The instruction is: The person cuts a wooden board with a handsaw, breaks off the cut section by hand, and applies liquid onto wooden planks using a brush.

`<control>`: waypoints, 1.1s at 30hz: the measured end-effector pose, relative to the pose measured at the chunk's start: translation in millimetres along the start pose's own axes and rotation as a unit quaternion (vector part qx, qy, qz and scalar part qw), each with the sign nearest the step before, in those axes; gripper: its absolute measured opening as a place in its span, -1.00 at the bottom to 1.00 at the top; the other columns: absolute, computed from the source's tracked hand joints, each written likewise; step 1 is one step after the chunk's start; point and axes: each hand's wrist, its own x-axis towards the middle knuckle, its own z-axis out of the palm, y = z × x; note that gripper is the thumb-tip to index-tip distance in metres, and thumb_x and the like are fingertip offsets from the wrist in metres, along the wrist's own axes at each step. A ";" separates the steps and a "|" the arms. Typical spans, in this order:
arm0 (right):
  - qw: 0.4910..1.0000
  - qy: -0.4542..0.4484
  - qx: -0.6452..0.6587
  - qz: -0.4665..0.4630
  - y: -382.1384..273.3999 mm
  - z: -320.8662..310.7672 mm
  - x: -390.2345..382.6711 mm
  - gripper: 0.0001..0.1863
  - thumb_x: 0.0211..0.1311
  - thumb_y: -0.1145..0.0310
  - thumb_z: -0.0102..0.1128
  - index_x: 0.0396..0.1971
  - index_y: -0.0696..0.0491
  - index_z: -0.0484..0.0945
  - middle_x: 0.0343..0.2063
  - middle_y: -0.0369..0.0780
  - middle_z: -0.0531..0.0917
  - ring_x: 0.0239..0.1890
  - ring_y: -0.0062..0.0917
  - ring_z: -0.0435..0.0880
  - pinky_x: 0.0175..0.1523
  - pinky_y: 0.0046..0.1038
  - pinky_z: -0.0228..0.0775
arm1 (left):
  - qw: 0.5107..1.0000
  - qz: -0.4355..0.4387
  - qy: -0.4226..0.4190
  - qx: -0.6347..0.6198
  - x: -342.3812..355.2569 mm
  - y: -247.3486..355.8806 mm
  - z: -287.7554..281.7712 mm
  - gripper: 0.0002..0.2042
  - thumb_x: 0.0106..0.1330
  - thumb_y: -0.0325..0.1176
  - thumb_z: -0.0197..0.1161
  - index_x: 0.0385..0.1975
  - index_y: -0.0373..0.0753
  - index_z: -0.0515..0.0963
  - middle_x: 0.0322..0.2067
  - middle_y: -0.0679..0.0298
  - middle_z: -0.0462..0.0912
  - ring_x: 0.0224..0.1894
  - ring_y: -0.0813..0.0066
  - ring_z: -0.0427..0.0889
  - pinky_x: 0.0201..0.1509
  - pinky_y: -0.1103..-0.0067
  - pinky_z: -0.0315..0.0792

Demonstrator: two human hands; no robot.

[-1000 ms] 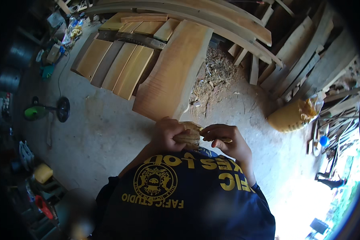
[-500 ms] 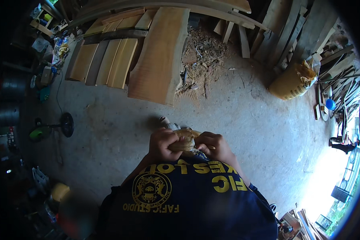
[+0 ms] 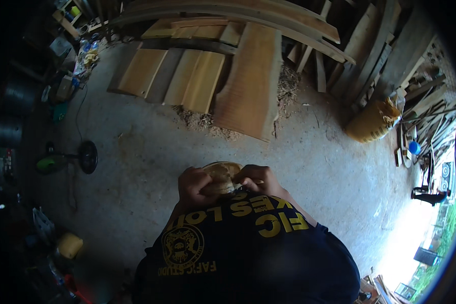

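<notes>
A pale brown, rounded wooden piece (image 3: 220, 175) is held low in front of my dark, yellow-printed shirt. My left hand (image 3: 193, 185) is closed around its left side, thumb curled over it. My right hand (image 3: 256, 180) is closed at the piece's right side, gripping what looks like a small slim tool whose light end rests against the wood. Where that end meets the piece is too small to make out clearly.
Planks (image 3: 195, 78) and a broad slab (image 3: 245, 81) lie ahead over wood shavings (image 3: 202, 121). Boards lean at back right beside a yellow sack (image 3: 365, 124). A fan (image 3: 87, 157) stands left on the concrete floor (image 3: 314, 172). A person (image 3: 430, 197) is at the bright right opening.
Over the last second my right hand has moved down and in from looser, raised fingers to a closed grip against the wood; both hands now sit slightly further left. The view has shifted.
</notes>
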 end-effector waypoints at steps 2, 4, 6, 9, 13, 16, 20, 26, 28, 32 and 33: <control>0.998 -0.061 0.017 0.013 -8.3 29.7 27.4 -0.65 0.23 0.16 0.09 -0.40 0.21 0.58 -0.45 -0.11 0.61 -0.37 -0.31 0.60 -0.23 -0.36 0.43 | 0.998 -0.039 0.026 0.035 -19.5 -10.9 -27.2 -0.67 -0.41 -0.24 0.49 -0.62 -0.23 0.55 -0.74 0.27 0.39 -0.69 0.34 0.37 -0.58 0.50 0.22; 0.992 -0.123 0.028 0.011 -11.9 53.3 54.6 -0.64 0.26 0.18 0.07 -0.38 0.24 0.57 -0.45 -0.12 0.63 -0.36 -0.39 0.61 -0.22 -0.40 0.44 | 0.994 -0.076 0.053 0.066 -34.6 -21.9 -51.9 -0.63 -0.44 -0.22 0.51 -0.62 -0.25 0.55 -0.70 0.26 0.41 -0.66 0.34 0.39 -0.56 0.50 0.24; 0.992 -0.112 0.041 0.029 -16.5 71.4 73.3 -0.66 0.27 0.21 0.06 -0.38 0.24 0.57 -0.46 -0.13 0.63 -0.39 -0.42 0.62 -0.27 -0.44 0.45 | 0.983 -0.120 0.068 0.119 -46.0 -31.3 -73.9 -0.74 -0.29 -0.28 0.41 -0.56 -0.20 0.56 -0.68 0.22 0.42 -0.62 0.25 0.42 -0.54 0.43 0.25; 0.992 -0.061 0.072 0.087 -34.2 86.8 96.6 -0.71 0.28 0.28 0.05 -0.38 0.25 0.54 -0.47 -0.14 0.64 -0.48 -0.45 0.63 -0.37 -0.52 0.47 | 0.975 -0.171 0.081 0.121 -58.5 -49.8 -98.3 -0.65 -0.39 -0.29 0.47 -0.61 -0.31 0.50 -0.63 0.16 0.44 -0.59 0.26 0.44 -0.52 0.45 0.29; 0.960 0.063 0.190 0.198 -44.7 81.5 120.0 -0.76 0.28 0.35 0.05 -0.43 0.26 0.48 -0.53 -0.14 0.64 -0.64 -0.48 0.62 -0.50 -0.58 0.47 | 0.963 -0.220 0.092 0.128 -71.1 -76.6 -122.1 -0.67 -0.37 -0.32 0.44 -0.63 -0.32 0.46 -0.63 0.14 0.45 -0.58 0.20 0.43 -0.50 0.42 0.31; 0.948 0.172 0.224 0.145 -26.6 57.9 135.5 -0.75 0.32 0.36 -0.04 -0.47 0.24 0.43 -0.56 -0.12 0.63 -0.69 -0.49 0.59 -0.59 -0.55 0.43 | 0.949 -0.277 0.042 0.142 -72.5 -96.2 -134.4 -0.60 -0.30 -0.08 0.48 -0.60 -0.24 0.52 -0.64 0.20 0.48 -0.55 0.22 0.47 -0.45 0.40 0.34; 0.932 0.356 0.028 0.066 -15.8 2.9 166.0 -0.70 0.35 0.32 -0.10 -0.43 0.27 0.45 -0.54 -0.08 0.63 -0.69 -0.51 0.59 -0.58 -0.56 0.43 | 0.927 -0.340 0.018 0.155 -69.5 -126.5 -142.9 -0.54 -0.32 0.02 0.48 -0.64 -0.24 0.49 -0.64 0.19 0.48 -0.55 0.21 0.47 -0.42 0.40 0.35; 0.887 0.452 -0.060 0.074 24.3 -29.1 231.2 -0.77 0.30 0.39 -0.02 -0.33 0.27 0.53 -0.51 -0.16 0.65 -0.57 -0.62 0.60 -0.40 -0.62 0.43 | 0.934 -0.298 -0.031 0.196 -31.8 -186.1 -166.7 -0.60 -0.26 -0.07 0.47 -0.61 -0.24 0.48 -0.65 0.19 0.45 -0.56 0.19 0.45 -0.44 0.37 0.32; 0.901 0.421 -0.038 0.100 49.6 -33.5 261.4 -0.79 0.27 0.40 0.05 -0.29 0.25 0.55 -0.51 -0.21 0.64 -0.53 -0.64 0.59 -0.37 -0.62 0.42 | 0.932 -0.295 -0.056 0.201 -11.9 -205.8 -180.9 -0.61 -0.24 -0.09 0.47 -0.62 -0.24 0.46 -0.66 0.19 0.44 -0.56 0.18 0.44 -0.45 0.37 0.32; 0.914 0.367 -0.118 0.125 81.2 -19.4 323.2 -0.79 0.24 0.37 0.10 -0.34 0.23 0.57 -0.50 -0.20 0.61 -0.52 -0.61 0.56 -0.35 -0.61 0.37 | 0.903 -0.383 -0.070 0.179 25.3 -236.6 -210.9 -0.62 -0.24 -0.16 0.44 -0.68 -0.25 0.37 -0.65 0.19 0.42 -0.55 0.16 0.41 -0.45 0.36 0.29; 0.914 0.361 -0.159 0.097 87.7 -15.8 336.2 -0.78 0.24 0.36 0.10 -0.36 0.24 0.56 -0.50 -0.18 0.60 -0.52 -0.60 0.56 -0.35 -0.62 0.36 | 0.909 -0.366 -0.067 0.189 37.9 -248.5 -216.7 -0.63 -0.24 -0.19 0.43 -0.69 -0.25 0.34 -0.64 0.19 0.42 -0.55 0.16 0.40 -0.45 0.36 0.28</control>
